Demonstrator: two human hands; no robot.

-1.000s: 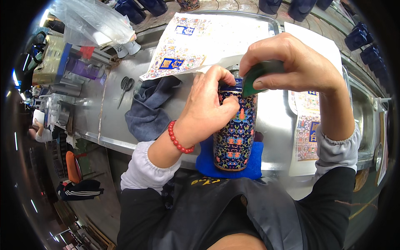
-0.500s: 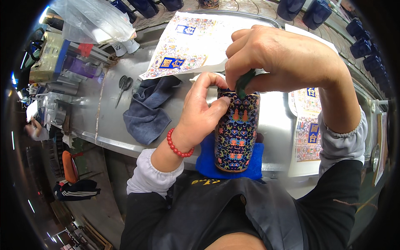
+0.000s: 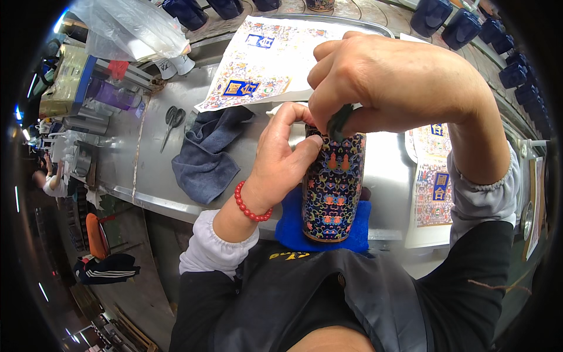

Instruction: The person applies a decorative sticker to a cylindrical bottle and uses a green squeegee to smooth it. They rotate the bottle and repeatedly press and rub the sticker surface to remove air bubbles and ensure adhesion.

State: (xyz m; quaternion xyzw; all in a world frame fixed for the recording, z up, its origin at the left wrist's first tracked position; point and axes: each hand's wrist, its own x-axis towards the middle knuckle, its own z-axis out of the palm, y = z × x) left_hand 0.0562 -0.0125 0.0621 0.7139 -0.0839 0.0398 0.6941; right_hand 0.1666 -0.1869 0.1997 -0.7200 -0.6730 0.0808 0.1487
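A dark blue vase (image 3: 332,193) with a colourful floral pattern stands or leans on a folded blue towel (image 3: 362,226), its upper end away from me. My left hand (image 3: 281,149) is closed around that upper end, thumb on the near face and forefinger over the top. Above the same end, my right hand (image 3: 375,82) pinches a small dark green piece (image 3: 338,123), soft-looking, against the vase's upper edge. Its exact kind is hidden by the fingers. Beyond my hands lies a printed decal sheet (image 3: 272,56) with floral bands and blue labels.
Left of the vase, a grey-blue cloth (image 3: 205,158) lies crumpled on the metal table (image 3: 146,158), near black scissors (image 3: 172,122). More decal sheets (image 3: 433,202) are at right. Dark blue jars (image 3: 431,16) line the slatted conveyor (image 3: 369,13) behind. A clear plastic bag (image 3: 132,29) sits far left.
My right hand has shifted slightly left and nearer with the green piece, along the vase's upper edge. My left hand stays put. The jars behind have moved right.
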